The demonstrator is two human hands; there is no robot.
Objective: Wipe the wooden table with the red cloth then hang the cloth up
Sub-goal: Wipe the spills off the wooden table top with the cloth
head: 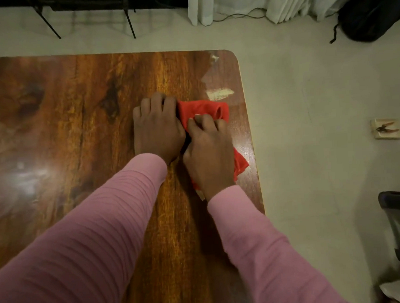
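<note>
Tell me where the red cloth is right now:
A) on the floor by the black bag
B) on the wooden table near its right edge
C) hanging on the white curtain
B: the red cloth lies bunched on the wooden table, close to its right edge, with the left hand and right hand on it.

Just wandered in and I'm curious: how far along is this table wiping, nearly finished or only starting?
Both the left hand and right hand grip the bunched cloth on the table near its right edge, so wiping is in hand. How much is already wiped cannot be told; pale marks show by the far corner. Hanging up is not yet done.
</note>
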